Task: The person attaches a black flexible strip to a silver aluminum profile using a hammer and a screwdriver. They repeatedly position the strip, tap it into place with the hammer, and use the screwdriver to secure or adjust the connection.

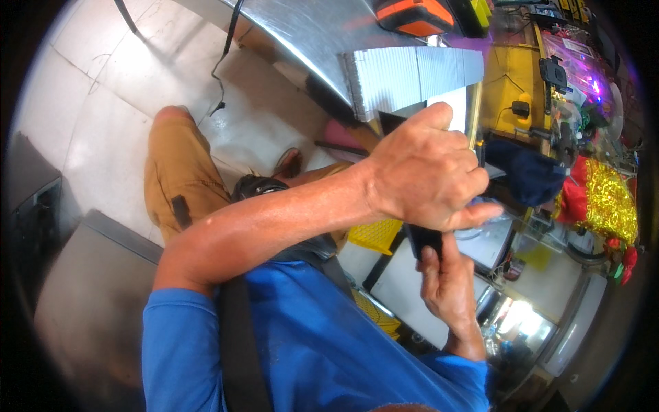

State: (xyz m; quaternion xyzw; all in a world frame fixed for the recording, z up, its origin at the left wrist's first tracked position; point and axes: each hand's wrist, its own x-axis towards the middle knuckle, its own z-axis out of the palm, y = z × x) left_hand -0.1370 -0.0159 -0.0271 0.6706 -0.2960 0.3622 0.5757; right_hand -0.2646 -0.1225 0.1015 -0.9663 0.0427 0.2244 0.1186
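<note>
Pale, smooth floor tiles [89, 103] with thin dark joints fill the far left, beside one boxy grey piece [96, 288] with a rounded edge. Next come two legs in matte tan trousers [182, 178], with one foot in a brown sandal [288, 165] showing, and one thin black cable [220, 65] that trails down past the edge of one shiny brushed-metal table [302, 34]. From the blue fabric sleeve on the left, one bare forearm crosses to the left hand [432, 168], which shows its back: most fingers curl inward and one digit points right, but I cannot tell what, if anything, the palm grips. Just above it stands one pale grey, finely ribbed block [419, 75], near one orange-and-black hard case [415, 17]. Directly below the left hand, one smooth dark object [425, 239] sits between the two hands; the right hand [449, 281] pinches its lower end between thumb and fingers. Left of it is one yellow perforated plastic panel [374, 237]. Farther right lie one flat yellow surface [504, 89] bearing one small black plug [520, 108], one soft navy cloth item [528, 172], and one bundle of crinkled gold-and-red material [607, 199].
</note>
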